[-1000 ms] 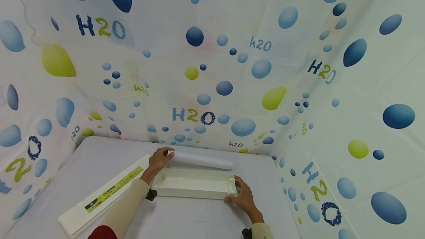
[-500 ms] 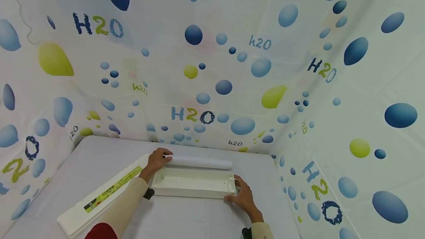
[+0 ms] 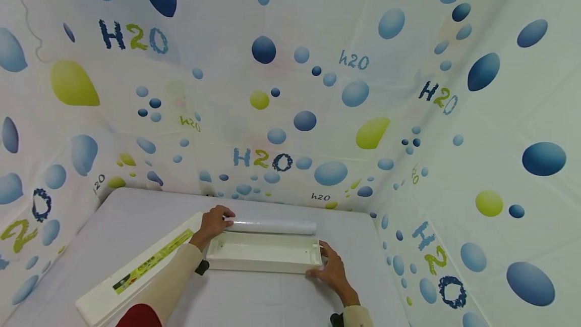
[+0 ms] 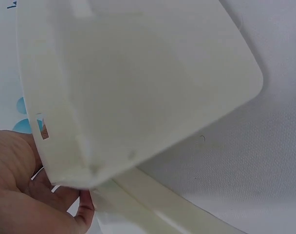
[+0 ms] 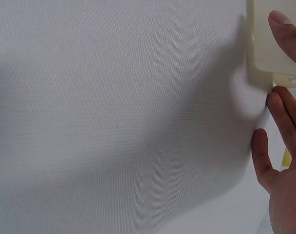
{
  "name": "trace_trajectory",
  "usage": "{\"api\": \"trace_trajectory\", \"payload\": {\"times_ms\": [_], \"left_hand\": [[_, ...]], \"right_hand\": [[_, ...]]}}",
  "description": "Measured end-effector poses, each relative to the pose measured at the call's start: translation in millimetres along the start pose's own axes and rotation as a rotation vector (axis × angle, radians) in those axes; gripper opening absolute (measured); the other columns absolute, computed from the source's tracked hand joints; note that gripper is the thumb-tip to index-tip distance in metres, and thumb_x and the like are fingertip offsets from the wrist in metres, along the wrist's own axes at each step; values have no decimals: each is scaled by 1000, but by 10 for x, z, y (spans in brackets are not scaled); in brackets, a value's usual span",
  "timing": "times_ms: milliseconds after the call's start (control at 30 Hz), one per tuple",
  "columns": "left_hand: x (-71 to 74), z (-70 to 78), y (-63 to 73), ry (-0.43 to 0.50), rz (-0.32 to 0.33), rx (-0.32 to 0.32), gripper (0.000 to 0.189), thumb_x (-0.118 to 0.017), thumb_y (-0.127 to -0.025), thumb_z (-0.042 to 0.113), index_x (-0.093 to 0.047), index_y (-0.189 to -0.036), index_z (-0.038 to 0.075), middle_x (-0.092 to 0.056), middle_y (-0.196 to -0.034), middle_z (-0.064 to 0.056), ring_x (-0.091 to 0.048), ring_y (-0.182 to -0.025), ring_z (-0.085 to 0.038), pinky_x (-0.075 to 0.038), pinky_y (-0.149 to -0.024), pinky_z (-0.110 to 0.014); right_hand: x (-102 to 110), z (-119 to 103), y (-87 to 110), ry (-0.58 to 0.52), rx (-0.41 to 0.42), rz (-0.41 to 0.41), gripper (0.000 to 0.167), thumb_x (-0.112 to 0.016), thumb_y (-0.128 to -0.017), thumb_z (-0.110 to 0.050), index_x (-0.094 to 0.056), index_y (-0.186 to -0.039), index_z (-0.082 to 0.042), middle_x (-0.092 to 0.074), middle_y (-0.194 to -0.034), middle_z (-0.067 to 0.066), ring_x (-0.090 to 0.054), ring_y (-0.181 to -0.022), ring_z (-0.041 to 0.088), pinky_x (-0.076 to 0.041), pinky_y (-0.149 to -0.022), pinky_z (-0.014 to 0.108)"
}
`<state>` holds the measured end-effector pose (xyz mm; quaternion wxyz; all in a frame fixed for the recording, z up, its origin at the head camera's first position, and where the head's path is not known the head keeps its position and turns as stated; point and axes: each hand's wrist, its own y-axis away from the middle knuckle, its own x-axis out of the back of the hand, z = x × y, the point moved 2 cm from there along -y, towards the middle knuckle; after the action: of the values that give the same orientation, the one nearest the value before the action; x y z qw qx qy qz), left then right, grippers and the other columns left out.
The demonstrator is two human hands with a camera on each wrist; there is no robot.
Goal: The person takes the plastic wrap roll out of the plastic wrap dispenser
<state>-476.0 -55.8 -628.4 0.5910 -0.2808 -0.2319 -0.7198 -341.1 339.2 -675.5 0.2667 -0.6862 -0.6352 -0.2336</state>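
In the head view, a shiny roll of cling film lies across the table, just behind a long cream dispenser tray. My left hand grips the roll's left end with thumb and fingers. The tray's right end is held by my right hand, thumb at the front and fingers round the back corner. The right wrist view shows that thumb on the tray's pale wall. A broad cream plastic surface fills much of the left wrist view and partly hides the left fingers; the roll is hidden there.
A long cream lid with a yellow-green label lies slanted at the left, beside the left forearm. White cloth covers the table. Patterned sheets stand behind it and at both sides.
The left hand has brought the roll's left end slightly nearer to the tray. The roll now lies straighter behind it and shows a glossier surface. The right hand and tray have stayed put.
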Motion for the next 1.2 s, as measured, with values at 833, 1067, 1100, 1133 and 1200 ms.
{"api": "trace_trajectory", "payload": {"times_ms": [833,1067,1100,1133,1200], "left_hand": [[-83,63,-20,-215,-60,-100,31,-70,-103,11,-70,-129,-6,-74,-130,-28,-68,-124,-50,-47,-106,-70],[-151,-155,-139,-249,-58,-128,44,-62,-110,33,-68,-133,-4,-74,-132,-27,-68,-120,-53,-49,-101,-70],[-147,-134,-125,-251,-62,-121,46,-61,-111,35,-68,-135,-4,-75,-132,-27,-68,-121,-53,-48,-102,-70],[-139,-107,-107,-252,-64,-120,48,-59,-111,37,-67,-136,-4,-75,-131,-27,-68,-120,-53,-47,-102,-70],[-127,-50,-81,-249,-73,-108,53,-57,-112,39,-65,-142,-3,-73,-137,-27,-65,-124,-54,-44,-104,-69]], "right_hand": [[43,-101,-31,18,-31,-48,100,-105,-70,-23,-55,-154,-5,-70,-144,26,-60,-140,52,-41,-116,77],[11,-135,-142,-4,-8,-95,103,-105,-69,-17,-51,-155,-1,-69,-145,28,-61,-138,51,-42,-116,75],[13,-146,-145,-4,-9,-100,104,-105,-69,-16,-50,-156,0,-68,-145,28,-61,-138,51,-42,-117,74],[17,-161,-144,2,-8,-103,105,-105,-69,-16,-49,-157,0,-68,-145,28,-61,-138,51,-42,-116,74],[35,-183,-137,7,-1,-109,106,-105,-69,-14,-48,-157,1,-67,-145,29,-61,-137,52,-42,-116,75]]}}
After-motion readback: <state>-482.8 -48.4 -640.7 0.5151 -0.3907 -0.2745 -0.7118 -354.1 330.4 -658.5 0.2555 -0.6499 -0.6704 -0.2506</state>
